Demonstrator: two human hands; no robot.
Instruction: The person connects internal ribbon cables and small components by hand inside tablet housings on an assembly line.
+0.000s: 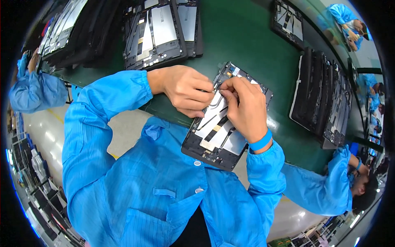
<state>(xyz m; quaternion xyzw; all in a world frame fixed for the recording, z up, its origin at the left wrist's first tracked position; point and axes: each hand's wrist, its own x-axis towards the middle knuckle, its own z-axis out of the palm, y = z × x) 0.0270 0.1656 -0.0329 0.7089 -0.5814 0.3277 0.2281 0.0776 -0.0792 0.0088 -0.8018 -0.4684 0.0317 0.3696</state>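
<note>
An opened tablet [196,145] lies slanted in front of me, its near end reaching past the table edge. Inside it show a silver-white panel [235,143], dark ribbon strips and small circuit parts. My left hand [186,91] is at its upper left edge, fingers pinched together. Over the upper part of the tablet, my right hand [246,108] has thumb and forefinger pinched close to the left fingertips. A thin grey cable [214,106] curves just below both fingertips. What either pinch holds is hidden by the fingers. A blue band [261,142] circles my right wrist.
More opened tablets [163,29] lie stacked at the far left of the green table [236,35]. A row of tablets [314,92] stands at the right, with another tablet [289,22] behind it. People in blue sit at both sides.
</note>
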